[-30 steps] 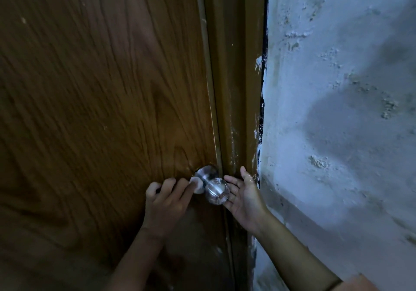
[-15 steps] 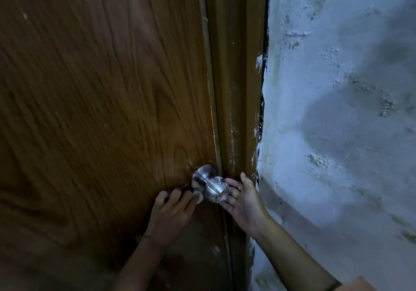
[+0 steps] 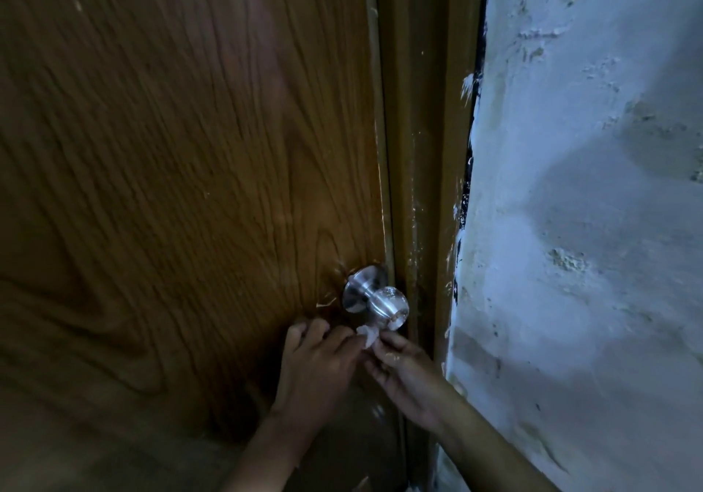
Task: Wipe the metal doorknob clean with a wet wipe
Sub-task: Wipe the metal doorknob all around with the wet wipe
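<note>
Wet wipe pinched just under the doorknob, between both hands

The metal doorknob point(image 3: 388, 307) sits at the door's right edge, fixed, hard and glossy, likely slick once damp; best cupped round its ball rather than the narrow neck; the wet wipe point(image 3: 368, 335), a small white wad at its 6 o'clock, looks limp, light and easily torn, so it wants folding over the fingertips; the left hand point(image 3: 317, 371) at 7 o'clock and the right hand point(image 3: 407, 373) at 5 o'clock both pinch it with curled fingers; wooden door point(image 3: 171, 187) beyond, rough white wall point(image 3: 589, 225) at 3 o'clock.
</note>
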The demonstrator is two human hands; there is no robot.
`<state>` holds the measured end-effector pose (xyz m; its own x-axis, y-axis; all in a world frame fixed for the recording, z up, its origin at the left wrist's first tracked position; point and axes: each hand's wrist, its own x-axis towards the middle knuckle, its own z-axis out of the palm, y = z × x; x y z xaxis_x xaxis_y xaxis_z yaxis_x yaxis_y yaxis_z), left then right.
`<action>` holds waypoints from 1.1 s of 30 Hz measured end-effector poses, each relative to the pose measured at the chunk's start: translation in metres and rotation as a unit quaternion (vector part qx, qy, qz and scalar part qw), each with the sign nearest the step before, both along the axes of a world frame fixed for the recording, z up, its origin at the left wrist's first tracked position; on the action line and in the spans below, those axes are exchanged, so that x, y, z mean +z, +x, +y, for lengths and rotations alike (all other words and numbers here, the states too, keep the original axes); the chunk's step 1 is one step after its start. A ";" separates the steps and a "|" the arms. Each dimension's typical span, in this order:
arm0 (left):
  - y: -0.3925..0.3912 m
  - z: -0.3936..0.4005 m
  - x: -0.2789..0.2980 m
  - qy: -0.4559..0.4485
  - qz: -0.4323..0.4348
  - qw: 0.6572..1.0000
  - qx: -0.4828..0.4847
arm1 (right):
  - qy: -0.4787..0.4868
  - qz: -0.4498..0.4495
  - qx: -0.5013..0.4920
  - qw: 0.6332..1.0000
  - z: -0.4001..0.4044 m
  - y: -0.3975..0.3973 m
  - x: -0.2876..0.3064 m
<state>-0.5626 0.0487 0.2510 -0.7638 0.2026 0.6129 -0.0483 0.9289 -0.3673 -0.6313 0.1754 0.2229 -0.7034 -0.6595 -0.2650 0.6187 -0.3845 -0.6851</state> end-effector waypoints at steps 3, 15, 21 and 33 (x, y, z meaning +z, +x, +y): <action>0.004 -0.009 0.006 -0.033 0.008 0.999 0.008 | 0.031 0.032 -0.073 0.996 -0.004 -0.005 -0.006; 0.013 -0.050 0.036 -0.126 0.125 0.984 0.017 | 0.145 0.285 -0.272 0.908 -0.012 -0.046 0.003; 0.013 -0.056 0.032 -0.149 0.128 0.980 0.018 | 0.169 0.344 -0.260 0.886 -0.009 -0.046 0.000; 0.012 -0.058 0.032 -0.156 0.130 0.979 0.010 | 0.213 0.426 -0.271 0.837 -0.003 -0.052 0.002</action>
